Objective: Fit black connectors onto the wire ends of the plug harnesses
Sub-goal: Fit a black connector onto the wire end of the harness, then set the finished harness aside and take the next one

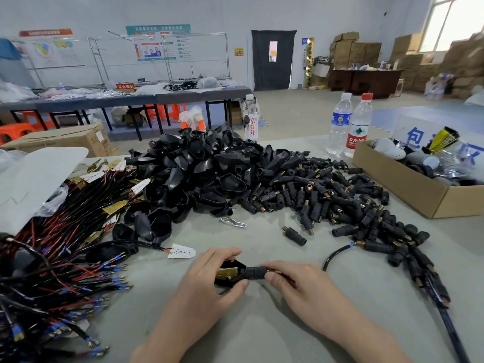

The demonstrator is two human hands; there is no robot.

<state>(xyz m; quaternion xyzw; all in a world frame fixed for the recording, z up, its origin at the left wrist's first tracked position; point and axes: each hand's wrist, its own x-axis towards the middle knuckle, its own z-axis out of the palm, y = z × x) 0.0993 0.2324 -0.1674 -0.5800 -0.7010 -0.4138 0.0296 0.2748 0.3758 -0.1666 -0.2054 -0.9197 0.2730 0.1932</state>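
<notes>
Indoors — grey table (262,323), connectors (327,195), cartons (351,52) beyond.

Left hand (209,280) and right hand (301,282) are showing bare; both forearms are running uncovered to the frame's lower edge. Thumbnails are showing short and plain.

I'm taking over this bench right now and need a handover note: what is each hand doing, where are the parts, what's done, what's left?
Left hand grips a black plug housing, brass plate showing.
Right hand pinches a black connector at the housing's end.
Loose connectors heaped centre-right; spare housings piled behind; harnesses bundled at left.
Done: a cable at right already carries a connector.
Left: seat this one; the bundle's wire ends look bare.
</notes>
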